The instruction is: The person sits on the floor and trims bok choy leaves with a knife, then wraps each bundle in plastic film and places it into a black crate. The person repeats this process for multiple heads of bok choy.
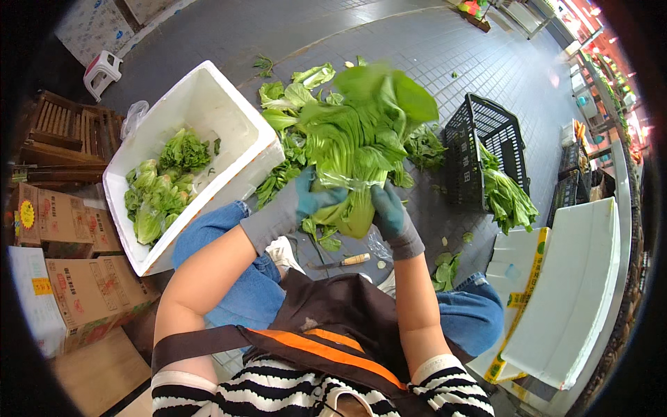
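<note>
A large bunch of leafy greens (359, 130) is raised in front of me, its leaves pointing away and partly blurred. Clear film (344, 181) wraps its pale stalks. My left hand (318, 198), in a grey and teal work glove, grips the stalks from the left. Gloved the same way, my right hand (390, 213) holds the bunch at its right side by the film. Below the hands, a knife with a wooden handle (356, 259) lies on the tiled floor. Loose leaves (297, 96) are spread behind and under the bunch.
At left stands a white foam box (229, 109) with lettuce heads (161, 190) inside. A black plastic basket (461, 156) at right has greens (505, 195) hanging over its side. White foam boxes (565, 292) are at lower right, cardboard cartons (99, 297) at far left, and a plastic stool (102, 73) beyond.
</note>
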The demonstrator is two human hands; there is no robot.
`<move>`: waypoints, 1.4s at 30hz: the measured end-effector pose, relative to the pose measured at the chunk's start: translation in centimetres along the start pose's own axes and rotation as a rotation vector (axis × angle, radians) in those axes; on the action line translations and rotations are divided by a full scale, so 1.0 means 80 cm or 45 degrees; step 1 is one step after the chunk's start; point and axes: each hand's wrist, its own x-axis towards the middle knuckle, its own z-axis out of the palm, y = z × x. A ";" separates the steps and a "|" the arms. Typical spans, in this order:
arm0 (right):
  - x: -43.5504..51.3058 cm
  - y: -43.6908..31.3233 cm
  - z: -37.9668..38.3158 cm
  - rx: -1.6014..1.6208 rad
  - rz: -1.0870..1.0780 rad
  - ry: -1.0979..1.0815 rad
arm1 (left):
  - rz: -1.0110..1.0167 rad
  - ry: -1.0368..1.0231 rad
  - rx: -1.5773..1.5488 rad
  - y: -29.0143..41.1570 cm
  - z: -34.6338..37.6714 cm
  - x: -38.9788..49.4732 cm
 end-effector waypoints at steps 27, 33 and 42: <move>-0.002 0.147 -0.052 1.487 0.388 -0.559 | -0.092 -0.073 0.438 0.009 -0.029 0.015; 0.007 0.170 -0.037 1.348 0.453 -0.303 | -0.111 -0.185 0.470 -0.024 -0.024 0.030; 0.002 0.246 -0.052 0.131 0.467 0.015 | -0.155 0.055 0.550 -0.028 -0.034 0.035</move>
